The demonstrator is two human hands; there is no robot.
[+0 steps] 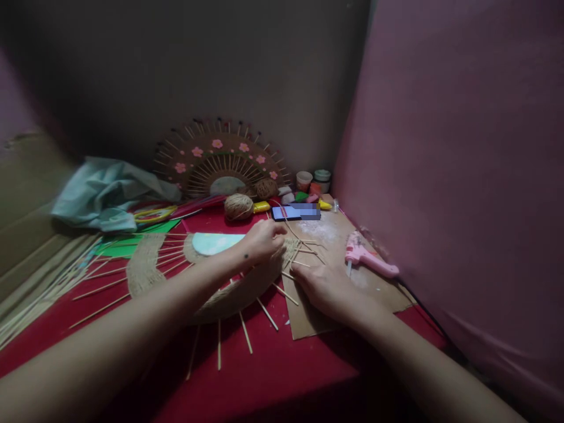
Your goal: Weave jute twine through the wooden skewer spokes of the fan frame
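Note:
A half-round fan (pixel 143 267) of thin sticks, with a band of tan twine woven through them, lies on the red cloth. At its centre sits a pale blue half-disc (pixel 215 242). My left hand (pixel 264 239) is over the right end of the woven band, its fingers curled closed; what they pinch is hidden. A loose strand of twine (pixel 289 228) runs close by those fingers towards the stick tips. Just below, my right hand (pixel 317 285) grips the fan's right edge, thumb and fingers closed around the stick ends. Its fingertips are partly hidden.
A finished-looking fan with pink flowers (pixel 227 147) leans on the back wall. Twine balls (pixel 238 207), a phone (pixel 296 212) and small pots (pixel 322 180) stand before it. A pink glue gun (pixel 370 258) rests on cardboard (pixel 308 323). Loose sticks (pixel 48 288) lie left.

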